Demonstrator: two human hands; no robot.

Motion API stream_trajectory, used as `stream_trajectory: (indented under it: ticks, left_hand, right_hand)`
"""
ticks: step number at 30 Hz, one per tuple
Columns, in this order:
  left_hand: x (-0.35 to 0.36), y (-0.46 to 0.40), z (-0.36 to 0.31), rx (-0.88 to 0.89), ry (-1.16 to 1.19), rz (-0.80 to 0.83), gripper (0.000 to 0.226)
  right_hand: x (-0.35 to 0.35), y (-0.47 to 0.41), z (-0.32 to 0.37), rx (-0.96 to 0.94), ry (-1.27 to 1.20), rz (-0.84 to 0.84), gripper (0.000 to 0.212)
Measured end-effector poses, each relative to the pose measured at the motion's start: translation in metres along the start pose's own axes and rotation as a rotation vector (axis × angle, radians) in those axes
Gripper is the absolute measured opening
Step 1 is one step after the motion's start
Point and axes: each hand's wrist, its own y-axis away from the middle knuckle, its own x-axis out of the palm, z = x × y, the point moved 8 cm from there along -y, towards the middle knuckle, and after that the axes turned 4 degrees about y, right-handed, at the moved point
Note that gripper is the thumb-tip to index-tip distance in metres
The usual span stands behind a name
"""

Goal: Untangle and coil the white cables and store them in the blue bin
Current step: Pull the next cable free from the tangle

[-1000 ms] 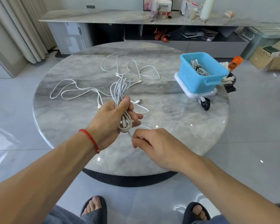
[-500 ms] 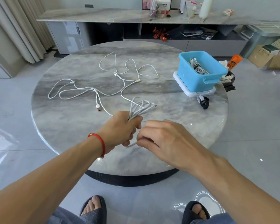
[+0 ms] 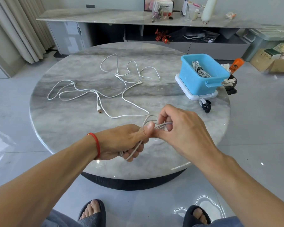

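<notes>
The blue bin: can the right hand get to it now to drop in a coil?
Probably not yet. The path over the table to the blue bin looks free, but the right hand and left hand both grip the unfinished cable bundle.

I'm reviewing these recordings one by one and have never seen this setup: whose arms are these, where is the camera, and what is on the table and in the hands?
No machine here: a person wears one camera on the head, looking down at their own bare hands. The left hand and right hand both grip a half-coiled bundle of pale cable above the round grey marble table. On the table, loose white cables lie tangled. At the right edge the blue plastic bin already holds a coiled cable, and a small dark strap lies beside it.
</notes>
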Motion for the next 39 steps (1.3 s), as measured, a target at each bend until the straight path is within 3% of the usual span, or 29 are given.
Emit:
stream_trajectory:
  ticks: [3,10,19,23,32,39]
  left_hand:
    - [-0.002,0.007,-0.002,0.012,-0.168,0.024,0.05]
    - [-0.011,0.007,-0.007,0.065,-0.062,-0.08,0.036]
    - [0.005,0.0,-0.008,0.035,0.394,-0.018,0.041]
    - [0.016,-0.005,0.0,-0.006,0.52,0.009,0.053]
    - [0.032,-0.01,-0.007,-0.041,0.658,0.144,0.044]
    - [0.031,-0.012,-0.007,0.008,0.646,0.16,0.033]
  right_hand:
    - [-0.008,-0.002,-0.005,0.019,-0.019,-0.012,0.043]
    - [-0.007,-0.01,-0.048,0.234,-0.198,0.102,0.021]
    - [0.011,-0.001,-0.053,0.481,-0.655,-0.052,0.021]
    - [0.027,0.003,-0.052,0.576,-0.819,-0.095,0.026]
    - [0.004,-0.002,-0.044,0.468,-0.459,-0.43,0.023]
    - [0.003,-0.001,-0.031,0.41,-0.445,-0.498,0.024]
